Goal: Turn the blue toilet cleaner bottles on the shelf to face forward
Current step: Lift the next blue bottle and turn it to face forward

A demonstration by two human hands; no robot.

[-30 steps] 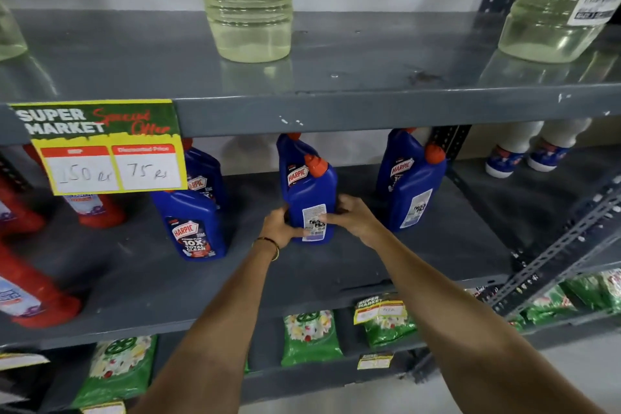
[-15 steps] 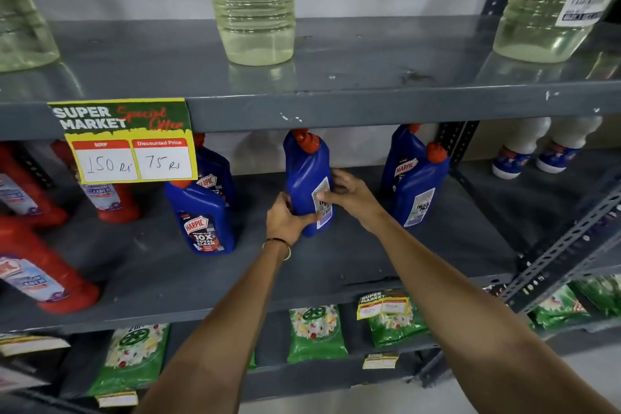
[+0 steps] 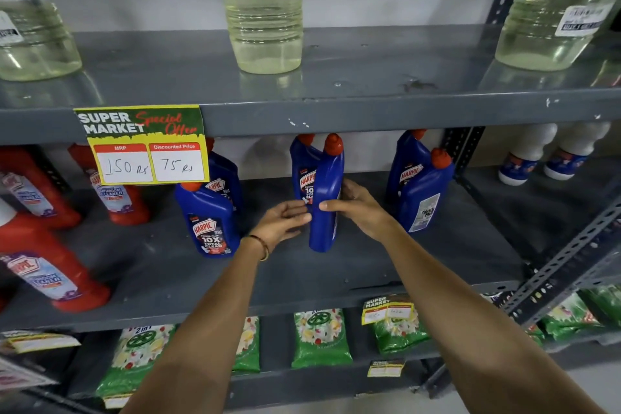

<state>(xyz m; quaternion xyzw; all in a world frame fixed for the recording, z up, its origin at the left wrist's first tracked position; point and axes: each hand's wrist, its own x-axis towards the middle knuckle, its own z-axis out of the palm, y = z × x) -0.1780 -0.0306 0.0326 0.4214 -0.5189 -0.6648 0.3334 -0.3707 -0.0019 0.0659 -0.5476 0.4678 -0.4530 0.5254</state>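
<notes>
**Middle bottle edge-on, mid-turn**

Head view: the middle bottle (image 3: 324, 198) stands on the grey shelf (image 3: 336, 292), narrow side to the camera, its label hidden round the right. Just behind it, touching or nearly so, a second bottle (image 3: 304, 175) shows its Harpic front. The left hand (image 3: 285, 220) has its fingers loosely curled, tips resting on the bottle's near-left edge low down. The right hand (image 3: 359, 208) wraps the right side, thumb on the near edge, fingers hidden behind; so both hands pinch the bottle between them.

Handling, as a guess: stiff moulded plastic, smooth and a bit slippery, probably full and so fairly heavy, with a tall narrow body that could tip if pushed high. The low waist, where the hands are, looks the safest hold for twisting it on its base.

Room: open shelf lies near and to both sides. The left pair (image 3: 210, 228) already faces forward; the right pair's near bottle (image 3: 425, 198) shows its back label. The upper shelf edge (image 3: 369, 114) sits close above the red cap (image 3: 332, 144), so lifting room is scant; turning in place suits better.
</notes>
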